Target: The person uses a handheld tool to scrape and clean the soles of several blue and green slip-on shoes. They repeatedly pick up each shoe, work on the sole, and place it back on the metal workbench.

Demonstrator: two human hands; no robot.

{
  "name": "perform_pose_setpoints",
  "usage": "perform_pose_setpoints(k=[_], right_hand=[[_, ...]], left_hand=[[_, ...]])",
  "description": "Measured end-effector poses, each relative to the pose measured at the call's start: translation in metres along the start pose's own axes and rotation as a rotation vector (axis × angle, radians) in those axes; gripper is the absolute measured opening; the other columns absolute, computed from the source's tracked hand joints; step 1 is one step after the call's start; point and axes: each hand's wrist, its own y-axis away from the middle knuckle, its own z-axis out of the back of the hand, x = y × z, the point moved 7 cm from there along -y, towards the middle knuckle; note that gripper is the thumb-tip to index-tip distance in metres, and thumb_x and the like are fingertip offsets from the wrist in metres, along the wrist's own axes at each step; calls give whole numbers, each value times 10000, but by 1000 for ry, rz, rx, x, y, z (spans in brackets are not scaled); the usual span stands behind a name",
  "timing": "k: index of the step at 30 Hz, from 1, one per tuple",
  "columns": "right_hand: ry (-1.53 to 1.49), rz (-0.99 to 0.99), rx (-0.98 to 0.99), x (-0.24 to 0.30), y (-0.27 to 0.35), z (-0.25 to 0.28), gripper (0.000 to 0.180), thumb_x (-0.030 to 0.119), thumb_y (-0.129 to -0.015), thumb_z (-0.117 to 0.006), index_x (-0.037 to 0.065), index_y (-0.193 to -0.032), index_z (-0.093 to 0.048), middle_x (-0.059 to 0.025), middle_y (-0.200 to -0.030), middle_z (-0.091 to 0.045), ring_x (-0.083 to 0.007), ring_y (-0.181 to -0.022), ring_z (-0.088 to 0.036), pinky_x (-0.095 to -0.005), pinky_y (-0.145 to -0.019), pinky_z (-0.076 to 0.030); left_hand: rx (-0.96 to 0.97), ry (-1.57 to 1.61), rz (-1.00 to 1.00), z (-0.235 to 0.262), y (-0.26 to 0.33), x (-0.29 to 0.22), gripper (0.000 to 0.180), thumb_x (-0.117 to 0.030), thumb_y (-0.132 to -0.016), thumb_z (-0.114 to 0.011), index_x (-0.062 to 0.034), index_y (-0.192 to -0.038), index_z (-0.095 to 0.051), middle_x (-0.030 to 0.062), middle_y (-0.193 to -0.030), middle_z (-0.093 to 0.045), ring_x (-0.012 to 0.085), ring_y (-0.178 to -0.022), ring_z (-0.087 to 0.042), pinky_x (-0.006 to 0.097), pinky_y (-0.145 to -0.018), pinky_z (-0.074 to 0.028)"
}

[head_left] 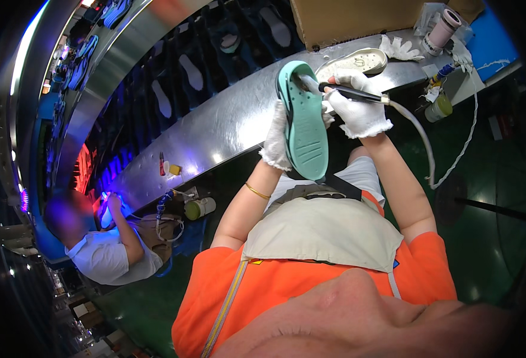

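Observation:
My left hand [276,138], in a white fingerless-tipped glove, is closed round the left edge of a teal shoe sole [308,140]. The sole is tilted up over my lap, its face with small holes and grooves toward me, and a dark edge shows along its left side. My gloved right hand [361,111] is closed on a black-handled brush [353,93]. The brush's tip lies at the upper part of the sole, inside its raised rim. From the handle's end a pale hose [421,132] curves down to the right. Some fingers of both hands are hidden behind the sole.
A metal ledge [215,128] runs before me, bearing a cream shoe [361,61], spare gloves [401,49] and a pink bottle [442,31]. Beyond are a cardboard box [358,24] and a dark rack with insoles [190,73]. A co-worker [117,253] sits at left.

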Motion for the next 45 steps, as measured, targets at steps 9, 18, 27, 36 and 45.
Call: perform_pose_setpoints(k=[9,18,27,36,45], right_hand=[[-46,-28,141,11,16,-9,201,39,-744,-654,7,-935,-600,-62,-853,-632,-112,-787,-609,-255,-748,-498],[322,347,235,36,33,-29,175,-38,-699,-640,32,-857,-614,-71,-821,-612,-169,-740,-600,-274,-702,-487],[201,271,311,29,47,-36,211,-9,-679,-659,67,-869,-605,-76,-820,-614,-224,-738,-597,-304,-711,-489],[302,230,379,32,48,-40,182,-51,-705,-677,33,-849,-604,-58,-842,-641,-113,-800,-608,-264,-734,-494],[-92,-98,81,-1,18,-1,144,2,-801,-646,8,-941,-614,-48,-870,-645,-87,-796,-587,-244,-764,-486]], left_hand=[[-147,-28,-142,29,-8,-2,697,-636,-874,-385,-107,-1328,-392,129,-1228,-514,273,-1070,-548,422,-923,-476],[-141,-11,-177,29,-16,-11,739,-668,-869,-337,-90,-1326,-395,157,-1238,-510,307,-1076,-541,442,-948,-452],[-137,-41,-237,25,-19,-31,705,-673,-859,-351,-110,-1262,-488,145,-1160,-577,311,-1004,-583,460,-869,-497],[3,15,-224,24,-20,-49,712,-670,-864,-336,-104,-1271,-485,152,-1176,-574,315,-1046,-570,477,-906,-473],[52,155,-201,-20,0,-26,832,-729,-785,-417,-118,-1348,-383,133,-1247,-500,305,-1095,-516,452,-981,-429]])
